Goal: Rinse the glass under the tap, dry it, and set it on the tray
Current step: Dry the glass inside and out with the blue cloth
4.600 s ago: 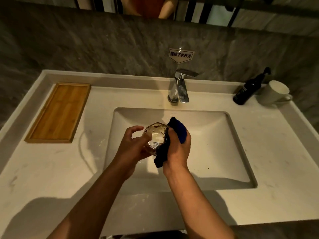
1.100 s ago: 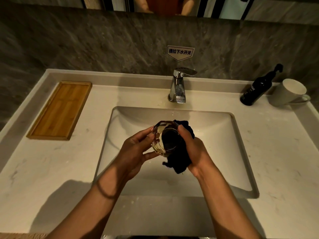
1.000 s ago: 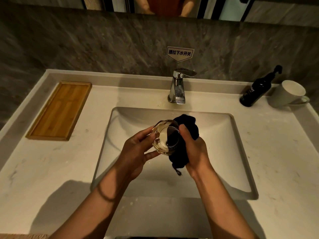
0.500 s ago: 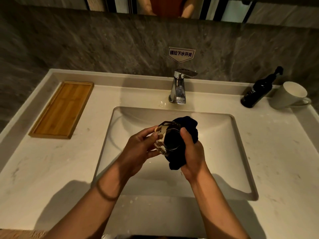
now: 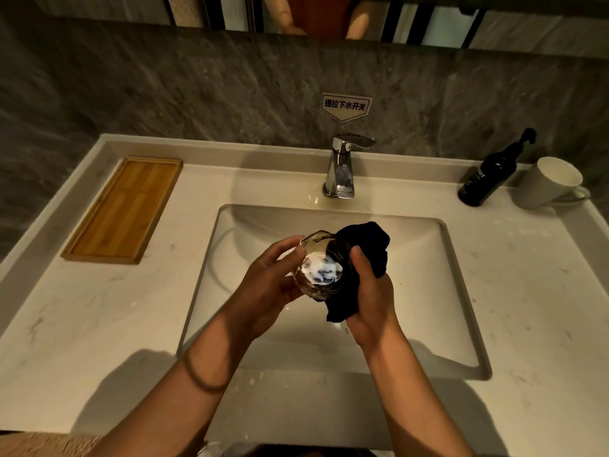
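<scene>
Over the sink basin [image 5: 438, 291] my left hand [image 5: 270, 282] grips a clear faceted glass [image 5: 321, 270], tilted with its base toward me. My right hand [image 5: 370, 301] holds a dark blue cloth [image 5: 365, 245] pressed against the glass's right side, part of it wrapped round the glass. The wooden tray [image 5: 122, 211] lies on the counter at the far left and has nothing on it. The chrome tap [image 5: 341, 169] stands behind the basin with no water running.
A dark pump bottle [image 5: 487, 178] and a white mug [image 5: 548, 183] stand at the back right of the pale counter [image 5: 82, 324]. A stone wall with a small sign [image 5: 346, 106] rises behind the tap.
The glass has turned in my left hand, so its base now faces me more. The cloth has shifted around its right side. Both hands stay over the basin.
</scene>
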